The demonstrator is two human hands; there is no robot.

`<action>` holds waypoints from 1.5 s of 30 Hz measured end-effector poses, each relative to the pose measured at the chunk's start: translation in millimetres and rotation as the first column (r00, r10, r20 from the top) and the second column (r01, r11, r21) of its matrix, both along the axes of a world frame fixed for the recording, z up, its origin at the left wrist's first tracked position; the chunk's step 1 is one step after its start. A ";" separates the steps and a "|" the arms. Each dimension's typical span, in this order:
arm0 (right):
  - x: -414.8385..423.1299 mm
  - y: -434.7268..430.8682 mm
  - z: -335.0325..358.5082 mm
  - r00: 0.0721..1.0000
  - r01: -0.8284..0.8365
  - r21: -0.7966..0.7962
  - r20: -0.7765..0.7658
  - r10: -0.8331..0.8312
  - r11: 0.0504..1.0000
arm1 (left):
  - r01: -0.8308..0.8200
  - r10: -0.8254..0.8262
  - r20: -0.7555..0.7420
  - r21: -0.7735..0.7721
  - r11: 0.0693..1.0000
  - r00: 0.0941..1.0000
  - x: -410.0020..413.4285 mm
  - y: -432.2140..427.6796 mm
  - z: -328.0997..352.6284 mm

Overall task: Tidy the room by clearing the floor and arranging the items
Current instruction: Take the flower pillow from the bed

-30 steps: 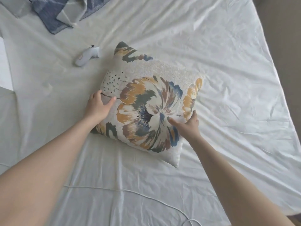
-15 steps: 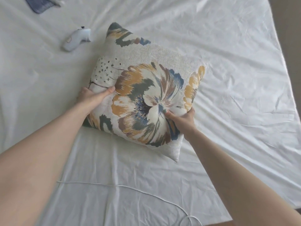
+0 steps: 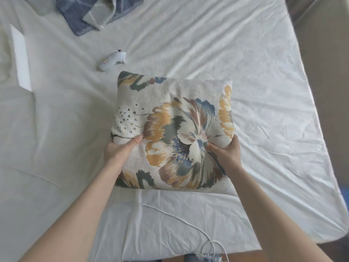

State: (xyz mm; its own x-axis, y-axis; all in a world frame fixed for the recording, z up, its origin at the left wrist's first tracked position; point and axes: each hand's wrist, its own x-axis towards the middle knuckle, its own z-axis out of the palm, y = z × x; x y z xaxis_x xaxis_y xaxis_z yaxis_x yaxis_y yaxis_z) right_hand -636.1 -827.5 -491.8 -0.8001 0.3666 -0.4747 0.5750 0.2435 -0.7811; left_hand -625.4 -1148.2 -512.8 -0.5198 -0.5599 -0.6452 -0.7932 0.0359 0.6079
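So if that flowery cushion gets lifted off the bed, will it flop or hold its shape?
The floral cushion probably holds its square shape: it looks plump, with firm corners. It seems soft, since the right hand dents the fabric at the thumb. Likely light too; the left hand grips only an edge.

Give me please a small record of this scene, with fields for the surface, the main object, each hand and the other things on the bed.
surface: bed with wrinkled white sheet
main object: square floral cushion, lying flat on the sheet
left hand: grip on the cushion's left edge, thumb on top
right hand: grip on the cushion's right edge, thumb pressing the flower print
other things: white handheld controller beyond the cushion, apart from it; blue and grey blanket at the far edge; thin white cable on the near sheet
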 end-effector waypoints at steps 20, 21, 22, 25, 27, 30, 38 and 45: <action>32.1 -29.5 225.3 0.933 -0.219 0.017 -0.290 0.215 0.976 | -0.211 0.199 -0.368 0.007 0.977 0.908 96.4 -22.1 238.6; 33.1 -33.5 234.9 0.926 -0.237 0.018 -0.297 0.231 0.971 | -0.237 0.220 -0.381 0.001 0.971 0.898 103.7 -24.4 248.7; 33.7 -36.9 242.2 0.920 -0.255 0.017 -0.304 0.248 0.967 | -0.251 0.230 -0.390 -0.003 0.968 0.892 109.7 -26.5 256.1; 33.6 -49.0 260.6 0.894 -0.314 0.016 -0.331 0.302 0.949 | -0.294 0.262 -0.420 -0.012 0.956 0.869 129.9 -31.3 274.3; 30.8 -60.8 271.0 0.870 -0.362 0.015 -0.353 0.344 0.932 | -0.339 0.300 -0.451 -0.007 0.941 0.840 143.6 -36.3 285.3; 28.0 -77.7 282.8 0.833 -0.430 0.011 -0.381 0.401 0.903 | -0.416 0.352 -0.485 -0.028 0.909 0.801 163.6 -42.6 297.1; 43.3 -138.8 292.8 0.698 -0.658 -0.045 -0.409 0.587 0.751 | -0.643 0.532 -0.495 -0.073 0.762 0.687 252.3 -54.2 313.0; 89.0 -199.9 292.0 0.520 -0.833 -0.047 -0.408 0.751 0.551 | -0.798 0.657 -0.504 -0.115 0.592 0.560 350.1 -48.3 323.7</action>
State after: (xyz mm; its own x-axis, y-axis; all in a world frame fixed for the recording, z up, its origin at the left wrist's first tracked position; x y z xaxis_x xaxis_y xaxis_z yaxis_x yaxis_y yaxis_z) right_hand -547.1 -1027.3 -199.7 -0.8114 -0.5713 -0.1236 -0.0523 0.2815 -0.9581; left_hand -275.3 -1196.5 -189.2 0.0113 -0.9742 -0.2254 -0.3376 -0.2159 0.9162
